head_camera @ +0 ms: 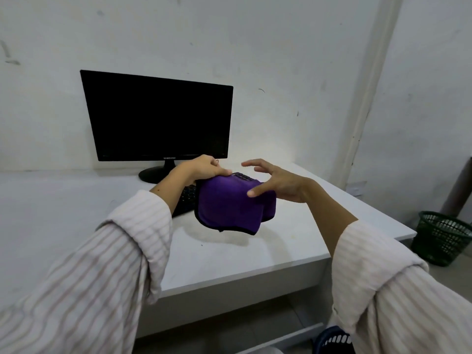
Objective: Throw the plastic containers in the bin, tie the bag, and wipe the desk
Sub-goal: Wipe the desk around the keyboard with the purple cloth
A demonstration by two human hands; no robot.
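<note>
Step in hand, as judged: the wiping of the desk (255,251). No plastic containers are seen on it, and no tied bag can be made out.

A folded purple cloth (229,203) is held up off the desk, over its middle, just in front of the keyboard (187,198). It is pinched at its upper left fold by the left hand (204,167), fingers curled round the edge. The right hand (275,182) is spread wide, fingers straight and apart; its thumb is seen against the cloth's upper right, and nothing is gripped by it. The lower edge of the cloth hangs clear of the surface, with a shadow cast beneath.

A dark monitor (158,118) stands toward the far edge, by the wall. A green mesh bin (441,238) stands on the floor beyond the desk's right edge.

Next move, as judged: the cloth is to be laid flat on the bare surface near the front edge, pressed under a palm and drawn across. Care is called for around the keyboard.
</note>
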